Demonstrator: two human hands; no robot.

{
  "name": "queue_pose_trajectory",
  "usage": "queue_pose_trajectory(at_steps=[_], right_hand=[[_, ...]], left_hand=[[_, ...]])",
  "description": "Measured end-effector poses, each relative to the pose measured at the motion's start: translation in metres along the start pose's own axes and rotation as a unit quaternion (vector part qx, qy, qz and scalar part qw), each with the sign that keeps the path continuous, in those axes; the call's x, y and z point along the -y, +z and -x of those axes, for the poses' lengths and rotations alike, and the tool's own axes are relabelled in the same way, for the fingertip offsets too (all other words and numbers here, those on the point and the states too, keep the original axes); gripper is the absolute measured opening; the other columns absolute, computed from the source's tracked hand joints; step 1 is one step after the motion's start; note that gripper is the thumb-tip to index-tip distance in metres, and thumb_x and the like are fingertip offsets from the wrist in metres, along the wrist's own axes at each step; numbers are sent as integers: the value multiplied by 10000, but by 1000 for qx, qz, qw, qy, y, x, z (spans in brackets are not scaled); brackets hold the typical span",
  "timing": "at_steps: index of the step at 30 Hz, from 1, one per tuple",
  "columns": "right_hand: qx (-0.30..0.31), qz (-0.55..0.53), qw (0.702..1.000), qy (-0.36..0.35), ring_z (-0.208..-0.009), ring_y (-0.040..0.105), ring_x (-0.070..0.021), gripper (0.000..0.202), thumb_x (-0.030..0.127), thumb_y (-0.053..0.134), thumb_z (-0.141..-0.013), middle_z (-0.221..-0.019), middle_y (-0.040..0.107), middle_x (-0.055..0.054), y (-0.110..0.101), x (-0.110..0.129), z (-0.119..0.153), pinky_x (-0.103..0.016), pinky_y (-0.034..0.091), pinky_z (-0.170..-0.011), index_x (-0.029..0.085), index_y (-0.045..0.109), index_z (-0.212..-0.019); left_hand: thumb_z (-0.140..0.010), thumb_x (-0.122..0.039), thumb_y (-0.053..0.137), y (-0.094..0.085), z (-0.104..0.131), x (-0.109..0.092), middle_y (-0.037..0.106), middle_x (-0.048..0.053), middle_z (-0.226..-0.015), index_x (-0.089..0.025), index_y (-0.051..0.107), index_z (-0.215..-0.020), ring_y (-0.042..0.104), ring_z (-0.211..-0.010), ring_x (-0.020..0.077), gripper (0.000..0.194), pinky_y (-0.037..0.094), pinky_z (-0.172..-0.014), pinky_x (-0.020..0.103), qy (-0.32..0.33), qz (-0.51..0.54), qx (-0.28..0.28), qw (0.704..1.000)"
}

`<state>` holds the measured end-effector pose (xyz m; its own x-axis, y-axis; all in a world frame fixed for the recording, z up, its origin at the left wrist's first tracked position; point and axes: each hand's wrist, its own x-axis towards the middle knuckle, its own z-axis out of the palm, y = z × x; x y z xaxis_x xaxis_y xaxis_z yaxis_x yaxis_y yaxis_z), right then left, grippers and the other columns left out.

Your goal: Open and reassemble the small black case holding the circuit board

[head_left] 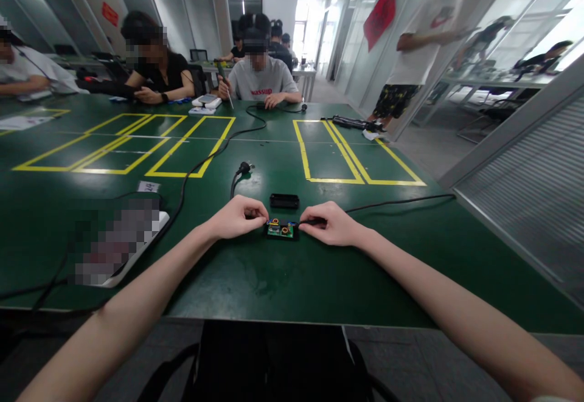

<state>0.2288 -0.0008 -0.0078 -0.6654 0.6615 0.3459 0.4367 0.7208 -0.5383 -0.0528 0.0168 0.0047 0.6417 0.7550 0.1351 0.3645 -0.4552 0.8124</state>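
A small green circuit board [281, 230] with two copper-coloured coils lies in a black case half on the table, between my hands. My left hand [239, 216] is closed at the board's left end, its fingertips pinching a dark cable end by the blue wires. My right hand [331, 224] is closed on a black cable [392, 205] at the board's right end; the cable runs off to the right. Just beyond the board sits the other black case half [285, 201], its hollow side up.
A black plug [244, 168] on a cord lies beyond my left hand. A white power strip [152, 238], partly blurred out, is at the left. Yellow tape outlines [335, 180] mark the green table [255, 292]. Several people sit or stand beyond.
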Motion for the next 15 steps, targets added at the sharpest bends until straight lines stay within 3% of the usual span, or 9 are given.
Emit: queue_pose_trajectory(at_steps=[5, 10, 15], right_hand=[[14, 40, 999, 0, -503, 511, -119, 202, 327, 619, -938, -605, 618, 4, 1, -5, -2, -249, 369, -556, 187, 706, -821], [-16, 110, 993, 44, -583, 598, -152, 169, 331, 646, -936, -676, 691, -24, 1, -13, -3, -259, 399, -593, 198, 734, -881], [-22, 76, 997, 21, -719, 651, -178, 142, 315, 634, -949, -845, 738, -53, 0, -16, -4, -277, 452, -657, 206, 723, -930]], left_hand=[[-846, -273, 627, 3, -1, 2, 727, 27, -698, -133, 743, -813, 621, -610, 119, 185, 473, -581, 212, 6, -13, 15, 1000], [-894, -296, 628, 4, -3, 5, 765, 41, -768, -147, 768, -866, 674, -691, 151, 206, 495, -634, 230, 18, -102, -41, 994], [-920, -285, 617, 2, -3, 6, 767, 55, -843, -170, 783, -883, 675, -751, 166, 205, 497, -688, 260, 55, -151, -43, 986]])
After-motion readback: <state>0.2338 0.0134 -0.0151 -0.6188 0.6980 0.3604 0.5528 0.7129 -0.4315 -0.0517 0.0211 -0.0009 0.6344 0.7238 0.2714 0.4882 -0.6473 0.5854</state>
